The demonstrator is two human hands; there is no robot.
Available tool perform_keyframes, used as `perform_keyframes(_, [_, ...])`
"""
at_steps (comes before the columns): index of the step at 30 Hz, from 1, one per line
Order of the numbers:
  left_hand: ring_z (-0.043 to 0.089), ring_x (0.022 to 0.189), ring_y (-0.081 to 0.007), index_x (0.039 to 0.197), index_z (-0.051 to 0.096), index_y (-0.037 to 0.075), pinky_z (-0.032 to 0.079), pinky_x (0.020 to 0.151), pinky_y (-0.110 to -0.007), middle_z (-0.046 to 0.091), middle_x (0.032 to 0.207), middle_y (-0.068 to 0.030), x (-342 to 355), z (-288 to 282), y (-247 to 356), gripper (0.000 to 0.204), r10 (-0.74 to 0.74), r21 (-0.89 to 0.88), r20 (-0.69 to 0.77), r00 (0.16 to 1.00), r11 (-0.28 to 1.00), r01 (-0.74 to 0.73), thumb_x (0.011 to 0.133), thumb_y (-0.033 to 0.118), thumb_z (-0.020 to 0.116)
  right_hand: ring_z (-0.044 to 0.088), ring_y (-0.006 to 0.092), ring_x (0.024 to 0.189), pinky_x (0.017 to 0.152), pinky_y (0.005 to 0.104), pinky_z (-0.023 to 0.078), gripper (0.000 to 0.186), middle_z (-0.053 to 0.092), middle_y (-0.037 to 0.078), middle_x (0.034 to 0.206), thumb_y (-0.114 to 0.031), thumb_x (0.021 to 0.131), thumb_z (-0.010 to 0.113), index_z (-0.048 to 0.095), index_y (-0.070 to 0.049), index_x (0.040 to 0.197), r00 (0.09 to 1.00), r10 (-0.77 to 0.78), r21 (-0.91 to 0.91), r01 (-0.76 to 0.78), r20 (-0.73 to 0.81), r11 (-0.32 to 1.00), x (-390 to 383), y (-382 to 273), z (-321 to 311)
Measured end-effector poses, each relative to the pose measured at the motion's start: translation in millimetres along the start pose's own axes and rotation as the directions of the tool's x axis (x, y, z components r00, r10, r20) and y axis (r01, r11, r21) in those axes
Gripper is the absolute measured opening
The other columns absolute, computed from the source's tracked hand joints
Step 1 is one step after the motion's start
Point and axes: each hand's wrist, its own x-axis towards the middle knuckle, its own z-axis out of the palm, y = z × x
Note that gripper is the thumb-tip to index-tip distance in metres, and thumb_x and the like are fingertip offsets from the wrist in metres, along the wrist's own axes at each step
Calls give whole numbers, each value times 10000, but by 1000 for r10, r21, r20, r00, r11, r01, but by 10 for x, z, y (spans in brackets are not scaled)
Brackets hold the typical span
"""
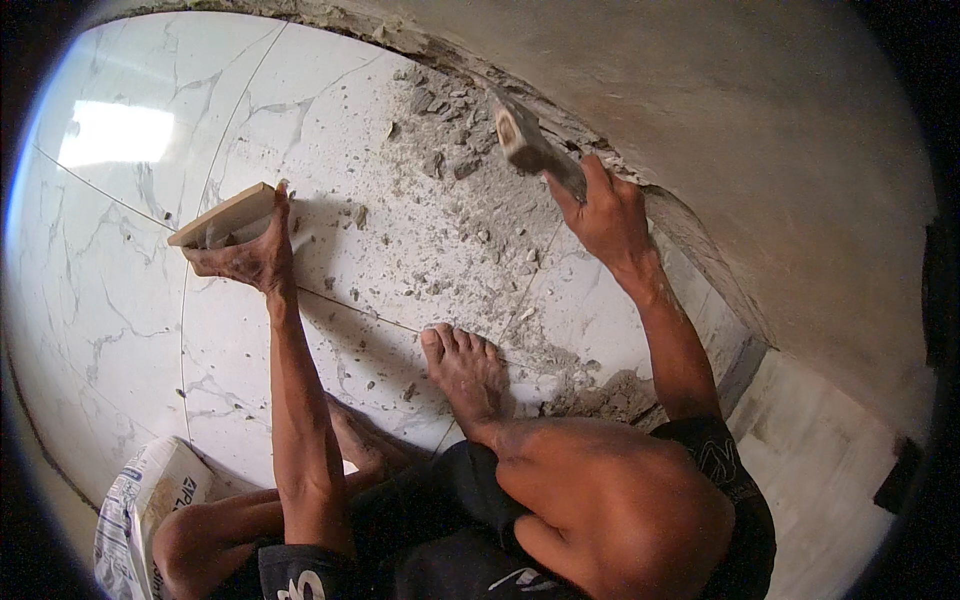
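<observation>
My left hand (pixel 245 255) is closed around a cut piece of tile (pixel 222 213) with a beige edge, held tilted just above the white floor. Its fingers wrap beneath and its thumb reaches up at the right end. Over by the foot of the wall, my right hand (pixel 610 215) grips what looks like a hammer (pixel 523 138); its dusty block-like head points up and to the left. Below that head, grey mortar rubble (pixel 465 150) lies along the wall's base, with crumbs scattered across the tiles.
White marble-patterned tiles (pixel 110 290) cover the floor. A bare plastered wall (pixel 760 150) curves along the right, its lower edge broken and rough. My bare foot (pixel 465 375) rests mid-floor. A white printed bag (pixel 150 510) stands at lower left. More rubble (pixel 610 395) lies near my right knee.
</observation>
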Motion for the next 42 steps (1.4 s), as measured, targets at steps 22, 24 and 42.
perform_keyframes(22, [239,1227,-394,1370,41,-95,423,972,-573,210,1239,-255,28,-11,-76,1409,27,-20,-36,999,999,-28,459,558,896,645,344,570,472,428,524,373,603,150,664,-351,847,663,475,-51,965,998,30,-203,-18,56,979,194,-285,276])
perform_keyframes(24, [240,1224,-393,1367,52,-102,413,974,-567,216,1246,-260,-28,30,-57,1406,34,-22,-36,999,999,-35,457,555,899,645,329,578,453,411,518,351,599,140,690,-330,844,664,477,-54,957,994,-112,-181,109,-6,977,203,-376,214])
perform_keyframes(42, [215,1241,-402,1378,38,-60,414,994,-586,198,1232,-254,11,1,-119,1425,0,-8,-13,1000,1000,0,439,606,878,651,313,561,456,415,523,131,612,185,704,-150,834,586,531,-44,888,960,-273,-239,250,-67,938,300,-477,300])
